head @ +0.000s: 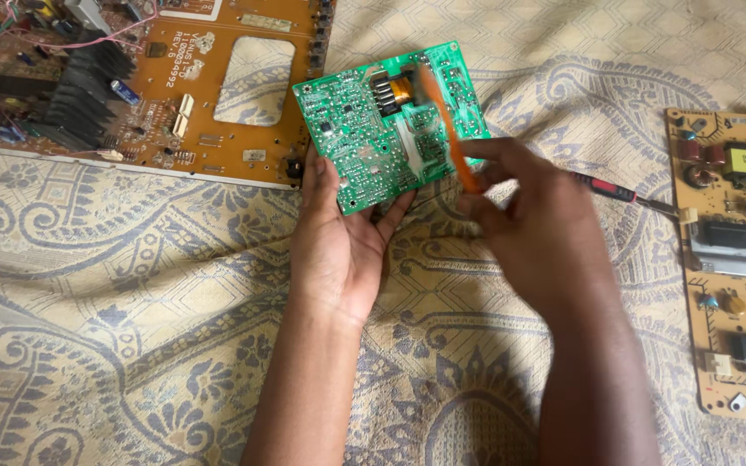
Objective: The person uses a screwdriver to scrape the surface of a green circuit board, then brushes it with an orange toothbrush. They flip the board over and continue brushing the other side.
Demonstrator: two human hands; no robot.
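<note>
Head view: three boards. Left hand [336, 250] grips one green board [388, 125] at its fingers' 12 o'clock; right hand [533, 229] pinches an orange stick [447, 129].

Home repair spot: circuit boards [174, 86] on bedspread [131, 302]
</note>
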